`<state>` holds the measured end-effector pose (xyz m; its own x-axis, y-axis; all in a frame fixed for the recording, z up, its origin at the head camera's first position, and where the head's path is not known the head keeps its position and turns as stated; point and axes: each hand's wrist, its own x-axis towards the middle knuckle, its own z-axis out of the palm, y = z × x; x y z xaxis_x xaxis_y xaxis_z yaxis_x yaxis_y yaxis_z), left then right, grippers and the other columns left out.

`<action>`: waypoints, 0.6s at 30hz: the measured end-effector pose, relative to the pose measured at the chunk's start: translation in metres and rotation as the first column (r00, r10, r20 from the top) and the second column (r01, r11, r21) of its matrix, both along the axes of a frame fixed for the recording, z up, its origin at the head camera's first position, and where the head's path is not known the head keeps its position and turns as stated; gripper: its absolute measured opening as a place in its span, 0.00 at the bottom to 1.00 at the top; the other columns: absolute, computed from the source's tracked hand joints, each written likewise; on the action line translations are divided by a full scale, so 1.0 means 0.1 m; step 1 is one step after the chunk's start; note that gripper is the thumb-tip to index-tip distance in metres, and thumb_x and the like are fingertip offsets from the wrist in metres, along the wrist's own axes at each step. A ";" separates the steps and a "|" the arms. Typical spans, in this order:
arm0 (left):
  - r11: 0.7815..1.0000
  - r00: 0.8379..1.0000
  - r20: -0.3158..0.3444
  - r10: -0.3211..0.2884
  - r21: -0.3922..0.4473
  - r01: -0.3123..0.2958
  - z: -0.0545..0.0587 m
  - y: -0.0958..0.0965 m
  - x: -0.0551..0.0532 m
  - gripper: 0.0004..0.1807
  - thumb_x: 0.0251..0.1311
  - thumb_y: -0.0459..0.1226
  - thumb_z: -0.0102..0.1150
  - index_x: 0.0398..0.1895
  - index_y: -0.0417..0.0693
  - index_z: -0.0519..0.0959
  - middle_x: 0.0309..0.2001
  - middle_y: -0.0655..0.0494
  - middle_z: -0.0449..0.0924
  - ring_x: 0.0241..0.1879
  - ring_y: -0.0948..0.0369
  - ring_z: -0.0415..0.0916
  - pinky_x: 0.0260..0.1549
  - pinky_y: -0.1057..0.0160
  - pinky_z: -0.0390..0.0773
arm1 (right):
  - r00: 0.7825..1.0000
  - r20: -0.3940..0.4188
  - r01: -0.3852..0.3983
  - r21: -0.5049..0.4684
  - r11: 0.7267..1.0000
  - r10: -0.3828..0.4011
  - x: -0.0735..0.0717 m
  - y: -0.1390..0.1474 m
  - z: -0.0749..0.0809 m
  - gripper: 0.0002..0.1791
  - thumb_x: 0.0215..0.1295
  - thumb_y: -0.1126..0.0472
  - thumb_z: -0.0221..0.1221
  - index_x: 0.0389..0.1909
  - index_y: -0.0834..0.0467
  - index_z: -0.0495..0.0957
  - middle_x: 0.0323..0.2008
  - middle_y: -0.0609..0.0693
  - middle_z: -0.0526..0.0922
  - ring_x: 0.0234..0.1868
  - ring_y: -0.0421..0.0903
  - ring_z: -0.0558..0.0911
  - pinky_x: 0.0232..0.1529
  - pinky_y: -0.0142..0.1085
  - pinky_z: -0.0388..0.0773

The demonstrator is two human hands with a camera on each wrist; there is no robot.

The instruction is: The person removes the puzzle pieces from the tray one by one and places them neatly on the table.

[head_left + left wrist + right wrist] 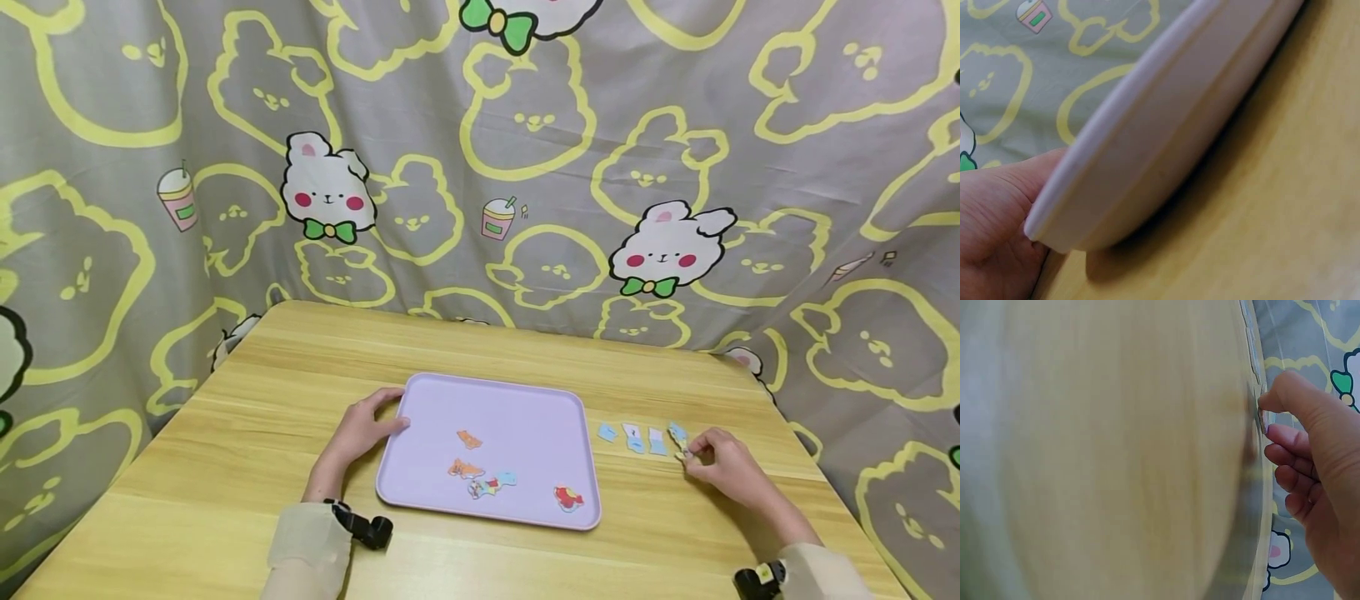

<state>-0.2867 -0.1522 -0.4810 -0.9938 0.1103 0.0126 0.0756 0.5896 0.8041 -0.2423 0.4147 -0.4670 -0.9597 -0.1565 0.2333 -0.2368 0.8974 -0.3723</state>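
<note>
A lilac tray (495,417) lies on the table. At its left edge my left hand (367,425) holds the rim, with the thumb toward the inside. In the left wrist view the tray's outer wall (1147,144) hides most of that hand's fingers. To the right of the tray, my right hand (723,467) pinches a small flat picture piece (1263,419) between thumb and forefinger, close over the table. Beside that hand is a blue and yellow picture piece (678,433), at the right end of a row.
Left of it along the row lie blue-and-white pieces (634,438). On the tray are orange pieces (467,469), a multicoloured piece (483,486) and a red piece (567,498). A patterned curtain (420,200) hangs behind the wooden table (225,467).
</note>
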 end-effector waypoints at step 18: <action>1.000 1.000 0.012 0.007 0.003 -0.007 0.01 0.01 0.00 0.30 0.62 0.40 0.64 0.68 0.49 0.70 0.70 0.43 0.67 0.74 0.41 0.56 0.73 0.39 0.55 | 0.999 0.025 -0.022 0.121 0.992 0.019 -0.04 -0.01 0.07 0.07 0.49 0.63 0.67 0.28 0.57 0.78 0.31 0.46 0.77 0.33 0.40 0.73 0.34 0.35 0.73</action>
<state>-0.2871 -0.1514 -0.4804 -0.9947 0.1032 0.0013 0.0620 0.5873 0.8070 -0.2461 0.4141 -0.4596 -0.9611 -0.2019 0.1883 -0.2480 0.9312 -0.2672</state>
